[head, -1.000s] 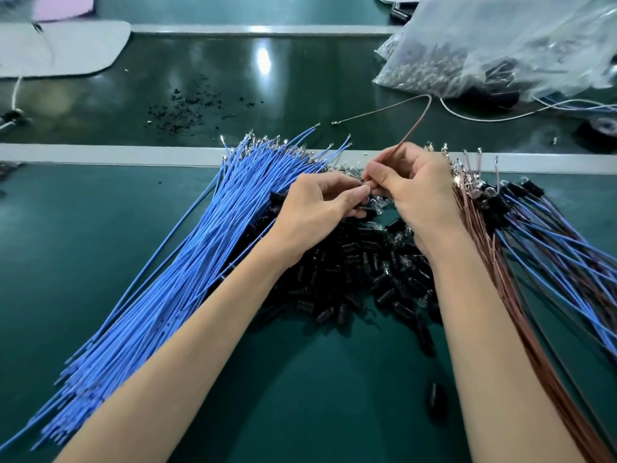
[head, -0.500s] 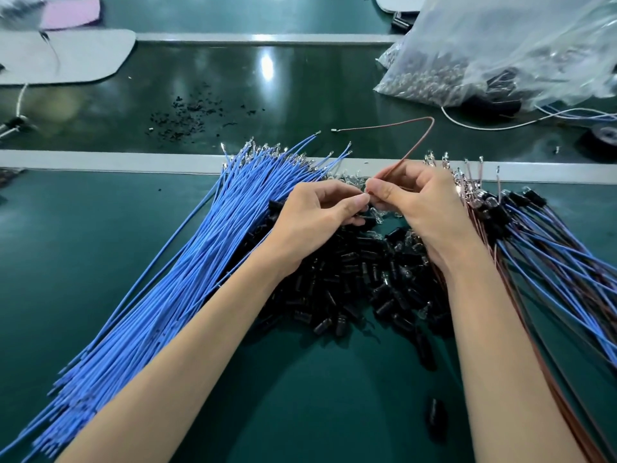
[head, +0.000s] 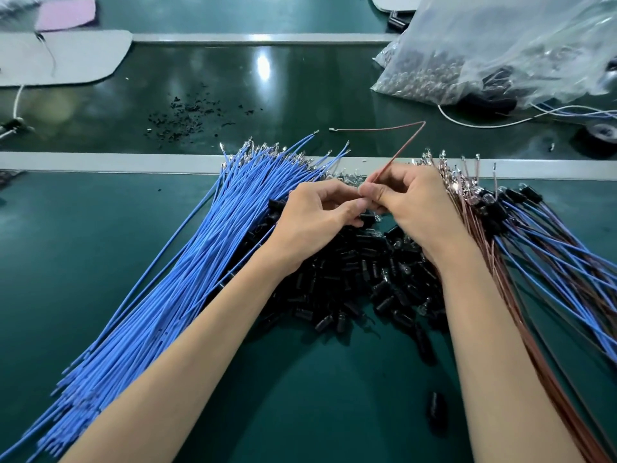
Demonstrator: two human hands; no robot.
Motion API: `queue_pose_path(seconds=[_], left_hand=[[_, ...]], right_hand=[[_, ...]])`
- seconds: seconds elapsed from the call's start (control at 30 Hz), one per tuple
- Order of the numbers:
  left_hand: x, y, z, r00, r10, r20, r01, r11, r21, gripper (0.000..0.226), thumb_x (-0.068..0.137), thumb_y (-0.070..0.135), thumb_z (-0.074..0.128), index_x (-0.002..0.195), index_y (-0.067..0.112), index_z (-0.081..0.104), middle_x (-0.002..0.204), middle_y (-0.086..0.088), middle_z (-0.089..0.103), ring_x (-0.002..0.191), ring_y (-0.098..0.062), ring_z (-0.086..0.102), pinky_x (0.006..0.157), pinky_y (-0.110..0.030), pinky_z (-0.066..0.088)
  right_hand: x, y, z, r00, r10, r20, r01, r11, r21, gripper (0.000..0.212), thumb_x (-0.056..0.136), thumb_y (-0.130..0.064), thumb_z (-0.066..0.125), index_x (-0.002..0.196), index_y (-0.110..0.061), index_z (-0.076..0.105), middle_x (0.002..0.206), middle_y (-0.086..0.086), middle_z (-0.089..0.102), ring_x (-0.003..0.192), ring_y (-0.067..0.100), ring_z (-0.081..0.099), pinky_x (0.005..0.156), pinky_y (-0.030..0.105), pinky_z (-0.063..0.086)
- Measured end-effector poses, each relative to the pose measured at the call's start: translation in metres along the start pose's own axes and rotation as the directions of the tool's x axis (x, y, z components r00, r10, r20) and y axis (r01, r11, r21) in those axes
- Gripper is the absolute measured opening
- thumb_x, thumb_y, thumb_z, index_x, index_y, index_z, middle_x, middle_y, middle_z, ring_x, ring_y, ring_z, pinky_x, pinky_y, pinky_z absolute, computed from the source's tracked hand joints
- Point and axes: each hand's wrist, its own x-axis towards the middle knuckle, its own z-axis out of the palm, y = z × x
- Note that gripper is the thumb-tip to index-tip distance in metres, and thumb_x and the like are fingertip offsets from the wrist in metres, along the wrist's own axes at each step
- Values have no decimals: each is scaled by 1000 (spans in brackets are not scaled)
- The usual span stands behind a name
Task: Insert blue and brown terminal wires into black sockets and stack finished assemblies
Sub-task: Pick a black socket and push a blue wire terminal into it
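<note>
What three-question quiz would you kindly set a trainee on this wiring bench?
1. True or false: the right hand pinches a brown wire that bends sharply above it.
2. On which side of the pile of black sockets does the bundle of loose blue wires lie? A) the person's left B) the person's right C) beyond the grey strip
3. Fill in: one stray socket lies on the green mat between the two ____.
Key: 1 true; 2 A; 3 forearms.
</note>
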Motion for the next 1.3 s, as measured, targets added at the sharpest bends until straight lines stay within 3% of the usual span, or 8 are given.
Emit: queue_pose_path(seconds=[0.13,0.27,0.4,0.53,0.7,0.9,1.2,1.3], left_hand=[[-2,2,3,1000,-12,16,13,998,-60,7,86,3,67,92,2,69,81,-6,70,67,-7,68,65,-14,52],[-2,2,4,1000,-11,22,13,997,-82,3,85,7,69,87,8,69,73,0,70,65,-7,69,63,-14,52],[-1,0,4,1000,-6,25,8,997,-72,2,84,8,71,85,9,70,74,-3,71,68,-9,69,66,-17,54],[0,-1,4,999,7,33,-4,997,-82,4,85,7,69,86,4,70,75,-5,70,68,-10,69,66,-17,55],[1,-1,2,1000,4,8,-4,992,-124,9,86,6,67,89,-3,68,72,-6,68,64,-9,68,63,-15,53],[4,-3,0,998,-10,-57,-4,970,-243,8,78,12,72,81,7,67,78,-7,71,79,-18,70,81,-27,57],[5,-8,-2,996,-29,-87,21,995,-100,16,79,12,76,94,7,73,95,-4,74,87,-12,68,91,-31,53],[5,-8,-1,996,-30,-81,23,996,-88,13,80,14,75,93,11,74,78,-2,73,77,-12,66,87,-28,53]], right_hand=[[-2,-1,-9,998,39,41,-38,999,-19,13,79,-18,78,70,-25,71,69,-6,70,68,6,62,69,22,51],[-6,-4,-15,990,138,20,-139,966,219,20,80,-40,68,82,-20,71,68,-8,68,61,2,59,56,14,47],[-1,-9,-16,968,219,-124,-158,912,379,22,96,-20,57,75,-14,61,62,-6,65,52,2,56,49,13,43],[-5,-8,-14,990,143,0,-137,947,290,17,89,-11,65,73,-13,70,65,-5,70,57,0,59,57,11,49],[-2,-7,-7,980,194,-42,-159,894,420,23,86,-7,68,65,-15,73,64,-3,70,57,2,63,61,10,52],[-2,-10,-11,980,187,-68,-112,802,587,10,77,-18,70,71,-11,72,69,0,70,65,8,67,62,11,52],[-2,-10,0,978,201,-59,-127,793,596,16,91,-6,60,78,-3,67,67,-1,69,65,9,69,62,12,52],[-2,-11,0,980,186,-65,-113,797,593,16,92,-6,59,78,-4,67,68,-1,70,66,9,69,63,12,53]])
